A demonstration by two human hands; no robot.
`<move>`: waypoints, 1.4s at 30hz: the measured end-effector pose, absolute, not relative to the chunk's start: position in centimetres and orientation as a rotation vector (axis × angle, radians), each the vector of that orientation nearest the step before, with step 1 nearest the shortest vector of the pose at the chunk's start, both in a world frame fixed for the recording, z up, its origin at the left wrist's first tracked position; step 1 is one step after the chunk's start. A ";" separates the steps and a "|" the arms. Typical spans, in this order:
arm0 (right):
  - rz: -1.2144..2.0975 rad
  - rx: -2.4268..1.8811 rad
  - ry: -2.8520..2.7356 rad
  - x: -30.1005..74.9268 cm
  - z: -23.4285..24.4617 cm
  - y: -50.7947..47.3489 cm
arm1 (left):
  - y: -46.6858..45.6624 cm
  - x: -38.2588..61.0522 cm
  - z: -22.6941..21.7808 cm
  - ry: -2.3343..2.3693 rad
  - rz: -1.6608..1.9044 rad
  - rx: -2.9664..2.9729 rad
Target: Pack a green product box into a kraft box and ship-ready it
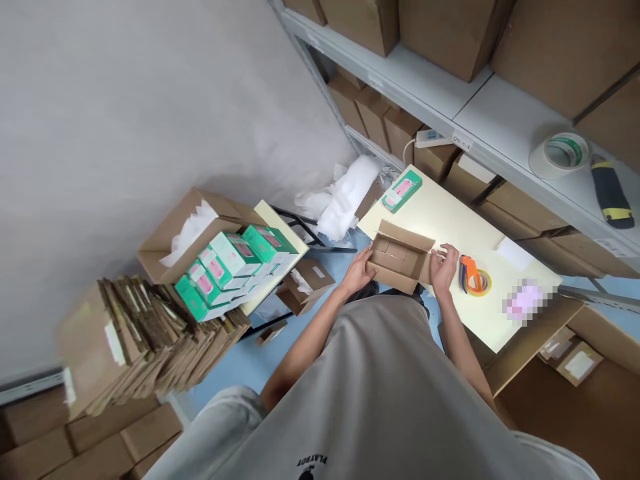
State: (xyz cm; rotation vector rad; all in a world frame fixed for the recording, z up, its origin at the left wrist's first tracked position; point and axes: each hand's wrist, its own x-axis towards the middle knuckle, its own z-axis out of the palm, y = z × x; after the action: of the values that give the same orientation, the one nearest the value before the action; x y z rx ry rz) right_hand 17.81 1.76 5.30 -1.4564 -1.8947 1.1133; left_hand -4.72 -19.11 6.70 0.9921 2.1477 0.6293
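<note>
A small cardboard box (pixel 395 279) with its flaps up and its inside bare is held at the near edge of the cream table (pixel 450 220). My left hand (pixel 358 270) grips its left end, the thumb over the rim. At the opposite end, the curled fingers of my right hand (pixel 444 265) are on the side flap. Just right of that hand lies an orange tape dispenser (pixel 470 275) with a roll of tape. A green box with a pink panel (pixel 402 191) rests at the table's far corner.
Several green boxes (pixel 230 260) sit on a side table at left, by an open carton (pixel 167 247) and a stack of flattened cardboard (pixel 145 340). White foam wrap (pixel 350 193) is heaped behind. A shelf (pixel 480 107) carries cartons, a tape roll (pixel 560 155) and a black-yellow tool (pixel 611 192).
</note>
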 end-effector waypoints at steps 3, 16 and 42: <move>1.040 -1.345 -2.025 16.5 6.7 -0.4 | -21.2 -6.0 6.2 2.160 0.724 0.961; 1.222 -1.014 -2.191 -2.9 14.1 -17.1 | -43.9 -14.6 12.4 2.401 1.146 0.706; 1.754 0.047 -2.735 -35.2 22.4 -33.3 | -65.3 -25.6 22.1 2.765 1.367 -0.113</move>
State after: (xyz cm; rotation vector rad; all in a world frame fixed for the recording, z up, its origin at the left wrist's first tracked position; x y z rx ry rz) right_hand -35.23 -33.33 22.36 0.0473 -2.7353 1.7539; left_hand -25.59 -65.26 22.05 -0.1126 2.7649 1.3665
